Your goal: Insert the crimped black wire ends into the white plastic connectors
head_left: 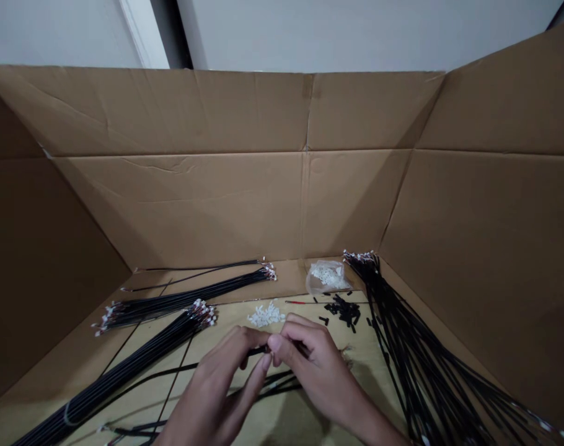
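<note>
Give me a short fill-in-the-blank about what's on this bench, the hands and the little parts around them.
The small piece pinched between the left hand and right hand is ____ in colour.
The clear plastic bag holds small ____ parts.
The pile of short black pieces lies to the ____ of the loose white parts.
The walls behind everything are brown ____.

Missing words: black, white, right, cardboard.

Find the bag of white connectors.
The bag lies far back in the head view, just left of the black wire bundle, behind loose black pieces.
</note>
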A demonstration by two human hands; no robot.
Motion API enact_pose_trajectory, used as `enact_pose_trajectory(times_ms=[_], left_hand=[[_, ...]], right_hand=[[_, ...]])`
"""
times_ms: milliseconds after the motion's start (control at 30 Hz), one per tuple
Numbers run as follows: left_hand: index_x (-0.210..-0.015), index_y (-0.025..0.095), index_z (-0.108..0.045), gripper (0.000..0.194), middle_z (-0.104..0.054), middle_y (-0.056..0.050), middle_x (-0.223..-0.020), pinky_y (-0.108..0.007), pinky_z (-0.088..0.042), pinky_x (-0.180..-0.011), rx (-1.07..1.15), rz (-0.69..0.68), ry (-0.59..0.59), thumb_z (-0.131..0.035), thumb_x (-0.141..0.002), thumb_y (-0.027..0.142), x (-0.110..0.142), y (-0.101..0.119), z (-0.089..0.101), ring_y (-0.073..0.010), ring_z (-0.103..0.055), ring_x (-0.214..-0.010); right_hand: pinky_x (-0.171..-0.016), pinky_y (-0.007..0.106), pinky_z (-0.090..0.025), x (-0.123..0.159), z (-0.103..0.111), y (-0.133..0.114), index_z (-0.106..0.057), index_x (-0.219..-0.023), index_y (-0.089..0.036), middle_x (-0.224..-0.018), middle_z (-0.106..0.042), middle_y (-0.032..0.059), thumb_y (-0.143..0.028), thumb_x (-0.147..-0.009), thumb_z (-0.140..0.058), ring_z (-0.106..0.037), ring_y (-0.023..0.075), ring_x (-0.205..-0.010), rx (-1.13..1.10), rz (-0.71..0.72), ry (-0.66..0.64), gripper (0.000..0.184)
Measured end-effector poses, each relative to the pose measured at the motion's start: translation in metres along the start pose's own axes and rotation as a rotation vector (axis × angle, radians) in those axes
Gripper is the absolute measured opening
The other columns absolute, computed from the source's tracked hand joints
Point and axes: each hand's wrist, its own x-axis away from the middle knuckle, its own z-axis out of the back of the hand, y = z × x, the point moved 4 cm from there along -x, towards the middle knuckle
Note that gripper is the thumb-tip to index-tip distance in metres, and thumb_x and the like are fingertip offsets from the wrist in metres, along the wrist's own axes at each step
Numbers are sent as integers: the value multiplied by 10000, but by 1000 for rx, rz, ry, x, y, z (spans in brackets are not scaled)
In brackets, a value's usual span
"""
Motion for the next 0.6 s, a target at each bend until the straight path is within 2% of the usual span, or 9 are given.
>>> enact_pose_trajectory(times_ms=[67, 167, 267, 400, 467, 533, 600], left_hand=[[-1022, 244, -604, 175, -724, 27, -834, -116, -563, -703, 8, -36, 14, -455, -1105, 281, -1, 1, -3, -79, -719, -721], [-1045, 236, -620, 197, -710, 23, -825, -143, -552, -694, 9, -83, 20, -433, -1103, 214, -2, -1, -4, -87, -701, -714], [-1069, 216, -640, 196, -721, -4, -861, -171, -555, -722, -2, -103, 21, -447, -1087, 185, -4, 0, -5, -109, -704, -761], [-937, 216, -626, 205, -681, 2, -791, -203, -516, -645, 1, -110, 46, -479, -1064, 150, -5, 4, -8, -124, -629, -678], [-910, 220, -617, 222, -663, 14, -759, -193, -505, -627, 26, -117, 49, -478, -1058, 129, -5, 5, -9, -114, -610, -644], [-961, 222, -637, 208, -688, 13, -787, -173, -524, -653, 54, -111, 38, -483, -1051, 116, -6, 4, -10, -106, -650, -671], [-992, 222, -643, 187, -705, 14, -802, -157, -534, -667, 79, -87, 32, -497, -1046, 118, -7, -1, -11, -99, -676, -679]], right_hand=[[-692, 281, -364, 2, 1, -3, -592, -677, -197, -718, -499, -28, -430, -1064, -535, -503, 149, -729, -23, -9, -25, 455], [-714, 279, -373, 4, 5, -5, -596, -703, -201, -745, -517, -25, -402, -1075, -513, -520, 151, -755, -5, -22, -53, 431], [-712, 280, -362, 7, 7, -5, -545, -711, -206, -763, -507, -24, -349, -1083, -490, -512, 150, -760, 64, 17, -15, 402], [-708, 296, -343, 9, 3, -6, -496, -709, -209, -746, -503, -21, -370, -1078, -479, -490, 154, -744, 60, 2, -31, 403], [-694, 298, -327, 9, 2, -4, -519, -701, -203, -720, -505, -18, -448, -1050, -517, -464, 152, -722, -76, -102, -64, 428], [-629, 286, -280, 8, 2, 4, -588, -734, -196, -693, -472, -26, -527, -976, -583, -385, 140, -663, -338, -286, -76, 410], [-568, 274, -211, 7, 4, 16, -662, -819, -189, -678, -434, -35, -511, -858, -635, -298, 132, -613, -583, -463, -82, 325]])
